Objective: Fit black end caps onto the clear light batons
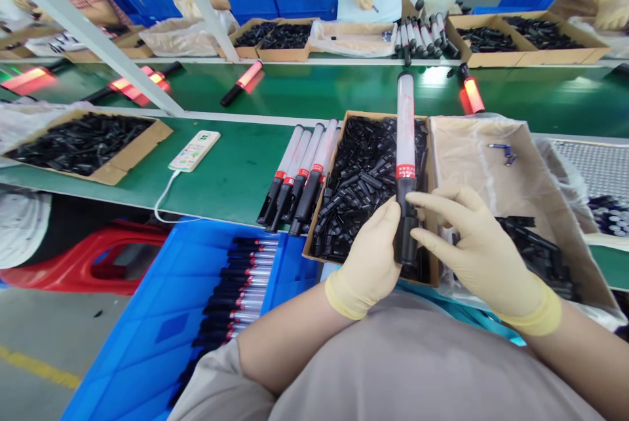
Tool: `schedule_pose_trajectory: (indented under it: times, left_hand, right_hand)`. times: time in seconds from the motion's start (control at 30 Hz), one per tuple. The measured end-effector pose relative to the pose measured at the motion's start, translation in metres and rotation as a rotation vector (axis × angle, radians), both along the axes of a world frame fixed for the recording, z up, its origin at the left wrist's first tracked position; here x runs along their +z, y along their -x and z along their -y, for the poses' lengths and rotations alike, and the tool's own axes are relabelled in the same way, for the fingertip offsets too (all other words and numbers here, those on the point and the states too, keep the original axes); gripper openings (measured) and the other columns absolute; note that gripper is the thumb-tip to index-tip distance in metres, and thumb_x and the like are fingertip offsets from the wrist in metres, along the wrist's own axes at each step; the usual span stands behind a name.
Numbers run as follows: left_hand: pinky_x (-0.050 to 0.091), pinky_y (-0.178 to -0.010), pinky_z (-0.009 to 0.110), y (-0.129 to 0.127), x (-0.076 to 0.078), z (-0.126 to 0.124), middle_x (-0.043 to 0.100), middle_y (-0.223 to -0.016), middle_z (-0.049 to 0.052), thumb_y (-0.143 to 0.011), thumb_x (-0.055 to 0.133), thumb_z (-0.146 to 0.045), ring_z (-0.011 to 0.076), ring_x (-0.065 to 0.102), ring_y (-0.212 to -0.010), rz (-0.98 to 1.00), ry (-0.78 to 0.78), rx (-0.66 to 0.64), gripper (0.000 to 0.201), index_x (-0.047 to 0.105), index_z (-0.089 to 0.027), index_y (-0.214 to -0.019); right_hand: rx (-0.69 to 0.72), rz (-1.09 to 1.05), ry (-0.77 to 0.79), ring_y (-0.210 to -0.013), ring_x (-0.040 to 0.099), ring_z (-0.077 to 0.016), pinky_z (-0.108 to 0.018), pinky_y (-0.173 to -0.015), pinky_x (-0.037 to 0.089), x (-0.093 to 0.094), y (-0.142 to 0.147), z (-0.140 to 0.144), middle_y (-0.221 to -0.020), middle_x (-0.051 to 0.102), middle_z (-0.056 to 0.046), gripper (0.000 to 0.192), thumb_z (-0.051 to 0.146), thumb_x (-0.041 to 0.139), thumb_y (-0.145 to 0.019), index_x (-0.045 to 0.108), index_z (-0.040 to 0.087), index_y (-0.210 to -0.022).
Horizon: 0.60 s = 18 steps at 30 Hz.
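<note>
I had 1 baton point(405, 126) tilted up in front of me, over the near carton point(432, 159); my L hand point(368, 262) was wrapped round its black handle, while my R hand point(484, 254) had its fingers spread, tips at the handle's R side. Couldn't tell if they pinched a small black pc. there. Step in hand, I'd guess, was fitting or checking sth. on the handle; next move called for a firm L grip & careful R fingertip pressure. Count: 1 baton held; at least 4 spare batons point(307, 165) on the green surface point(230, 175), L of the carton; approx. 5 lit batons point(472, 93) on the far belt point(324, 90); crated batons point(240, 283) in the blue crate point(132, 336), near L, too overlapped to count. Also 1 white box point(194, 151) w/ cable, L, & 1 lined tray point(535, 192), R. Black pcs. in the carton: too many.
</note>
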State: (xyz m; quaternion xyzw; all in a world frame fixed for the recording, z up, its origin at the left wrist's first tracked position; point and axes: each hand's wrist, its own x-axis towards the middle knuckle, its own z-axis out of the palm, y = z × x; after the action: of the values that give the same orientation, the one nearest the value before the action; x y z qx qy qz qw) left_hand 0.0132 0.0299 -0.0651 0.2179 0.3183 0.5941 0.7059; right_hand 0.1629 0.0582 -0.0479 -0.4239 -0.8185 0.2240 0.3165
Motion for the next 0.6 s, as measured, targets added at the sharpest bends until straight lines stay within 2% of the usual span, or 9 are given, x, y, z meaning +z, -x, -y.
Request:
schedule_pose_trajectory:
  times: [0.1, 0.2, 0.37, 0.6]
  left_hand:
    - [0.05, -0.083, 0.029, 0.001, -0.001, 0.0, 0.069, -0.101, 0.006, -0.096, 0.063, -0.045, 0.0173, 0.062, -0.09, -0.002, -0.015, -0.028, 0.031, 0.073, -0.019, -0.109]
    - [0.048, -0.078, 0.024, 0.002, -0.004, -0.002, 0.066, -0.094, 0.003, -0.089, 0.073, -0.028, 0.0128, 0.058, -0.083, 0.005, 0.01, -0.063, 0.022, 0.071, -0.017, -0.108]
    - [0.048, -0.071, 0.022, 0.005, -0.005, -0.004, 0.067, -0.098, 0.005, -0.095, 0.063, -0.027, 0.0112, 0.057, -0.079, 0.024, 0.057, -0.1, 0.017, 0.072, -0.015, -0.104]
    - [0.053, -0.083, 0.029, 0.01, -0.01, -0.009, 0.071, -0.098, 0.007, -0.096, 0.062, -0.029, 0.0162, 0.067, -0.087, -0.055, 0.027, -0.016, 0.017, 0.072, -0.015, -0.1]
  right_hand:
    - [-0.073, 0.043, -0.086, -0.093, 0.059, -0.0196, -0.036, -0.088, 0.054, -0.006, 0.002, 0.001, -0.106, 0.056, -0.009, 0.056, 0.032, 0.065, -0.093, 0.052, 0.019, -0.146]
    - [-0.043, 0.047, -0.067, -0.086, 0.056, -0.0181, -0.034, -0.082, 0.053, -0.01, 0.003, -0.002, -0.1, 0.055, -0.006, 0.059, 0.033, 0.063, -0.095, 0.047, 0.018, -0.15]
    - [0.003, 0.04, 0.077, -0.081, 0.055, -0.018, -0.034, -0.078, 0.053, -0.013, 0.006, -0.011, -0.093, 0.054, -0.003, 0.066, 0.039, 0.065, -0.093, 0.044, 0.021, -0.152]
    - [-0.107, 0.02, 0.279, -0.08, 0.063, -0.0208, -0.038, -0.075, 0.056, -0.015, 0.008, -0.008, -0.096, 0.064, -0.007, 0.076, 0.056, 0.059, -0.091, 0.043, 0.016, -0.153]
